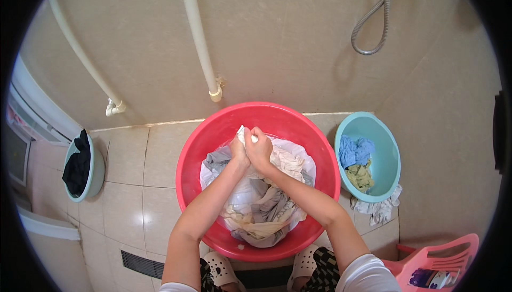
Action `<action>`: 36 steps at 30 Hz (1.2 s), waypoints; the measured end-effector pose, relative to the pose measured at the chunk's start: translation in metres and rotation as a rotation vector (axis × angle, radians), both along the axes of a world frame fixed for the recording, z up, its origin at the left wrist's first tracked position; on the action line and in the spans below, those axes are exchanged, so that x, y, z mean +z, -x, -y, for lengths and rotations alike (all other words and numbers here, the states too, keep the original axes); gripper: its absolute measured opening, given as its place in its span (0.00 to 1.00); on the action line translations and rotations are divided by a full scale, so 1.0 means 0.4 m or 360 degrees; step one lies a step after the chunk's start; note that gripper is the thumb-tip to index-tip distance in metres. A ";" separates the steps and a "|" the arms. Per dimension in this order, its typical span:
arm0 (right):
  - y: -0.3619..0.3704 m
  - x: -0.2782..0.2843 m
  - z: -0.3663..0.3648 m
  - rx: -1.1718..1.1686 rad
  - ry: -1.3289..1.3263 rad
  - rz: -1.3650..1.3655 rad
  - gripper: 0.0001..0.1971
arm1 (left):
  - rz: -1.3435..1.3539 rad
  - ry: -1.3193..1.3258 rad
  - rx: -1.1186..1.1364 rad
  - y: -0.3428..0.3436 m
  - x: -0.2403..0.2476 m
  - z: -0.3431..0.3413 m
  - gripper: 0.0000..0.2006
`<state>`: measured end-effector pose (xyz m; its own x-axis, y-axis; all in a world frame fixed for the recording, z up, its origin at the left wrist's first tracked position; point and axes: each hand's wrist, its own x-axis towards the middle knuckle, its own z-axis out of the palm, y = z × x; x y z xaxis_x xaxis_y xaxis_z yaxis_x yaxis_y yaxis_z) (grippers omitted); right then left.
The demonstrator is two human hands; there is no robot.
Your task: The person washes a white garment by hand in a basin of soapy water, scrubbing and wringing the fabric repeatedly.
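White cloth [241,133] held tight between left hand [238,151] and right hand [259,152] over red tub [256,116], gap to 12-o'clock rim, purple printed pack [431,278] at 4 o'clock, writing too small.

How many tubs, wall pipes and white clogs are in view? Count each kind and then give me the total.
Tubs: 3
Pipes: 2
Clogs: 2
Total: 7

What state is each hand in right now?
Left hand: closed, holding white cloth.
Right hand: closed on the same cloth, against the left.
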<state>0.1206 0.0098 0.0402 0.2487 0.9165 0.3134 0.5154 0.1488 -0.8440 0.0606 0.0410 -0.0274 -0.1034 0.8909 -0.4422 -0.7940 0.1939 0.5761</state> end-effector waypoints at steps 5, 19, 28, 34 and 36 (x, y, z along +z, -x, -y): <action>0.036 0.009 0.112 0.0364 -0.0102 -0.0212 0.11 | -0.0097 0.0052 -0.0295 0.049 -0.085 0.014 0.11; -0.071 -0.046 -0.043 0.0188 -0.0559 0.0655 0.10 | 0.0258 -0.0136 -0.0382 -0.014 0.023 0.071 0.14; -0.126 -0.084 -0.091 0.0004 -0.0168 0.0685 0.13 | 0.0345 -0.0011 -0.0527 -0.053 0.088 0.119 0.21; -0.088 -0.087 -0.061 -0.0061 0.0058 0.0433 0.14 | 0.0145 0.0136 -0.0304 -0.055 0.103 0.114 0.19; -0.076 -0.077 -0.046 -0.0022 0.0123 0.0330 0.14 | 0.0092 0.0154 -0.0215 -0.052 0.107 0.107 0.18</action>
